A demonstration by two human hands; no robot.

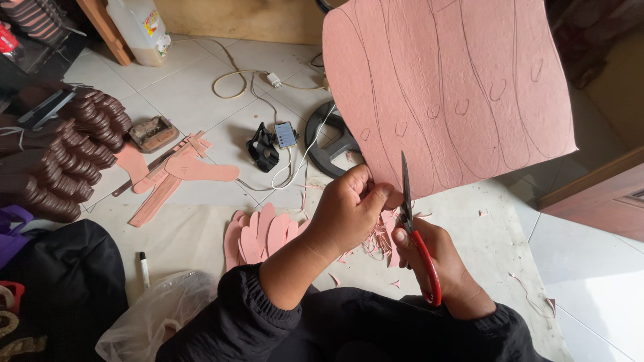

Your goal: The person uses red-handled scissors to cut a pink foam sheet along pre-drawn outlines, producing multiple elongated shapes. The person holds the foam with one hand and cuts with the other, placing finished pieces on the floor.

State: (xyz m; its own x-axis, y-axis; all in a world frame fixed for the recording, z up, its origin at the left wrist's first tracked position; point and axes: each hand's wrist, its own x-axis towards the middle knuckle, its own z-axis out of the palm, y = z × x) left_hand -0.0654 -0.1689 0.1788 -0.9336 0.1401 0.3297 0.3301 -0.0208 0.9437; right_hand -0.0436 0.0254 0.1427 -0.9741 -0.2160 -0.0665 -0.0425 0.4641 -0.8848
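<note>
Left hand point(350, 204) pinches pink sheet point(449, 94) at its bottom edge; right hand point(429, 258) closed on scissors point(416, 228), blades at that edge. Cut soles point(258, 234) lie just below.

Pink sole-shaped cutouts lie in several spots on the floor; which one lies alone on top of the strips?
The single pink sole left of the phone, resting flat across the pink strips. The other cutouts overlap in a fanned pile by the left hand.

Black long sleeves, elastic gathered cuffs pushed up the forearms, left hand point(347, 204) and right hand point(436, 258) bare, dark clothing below.
</note>
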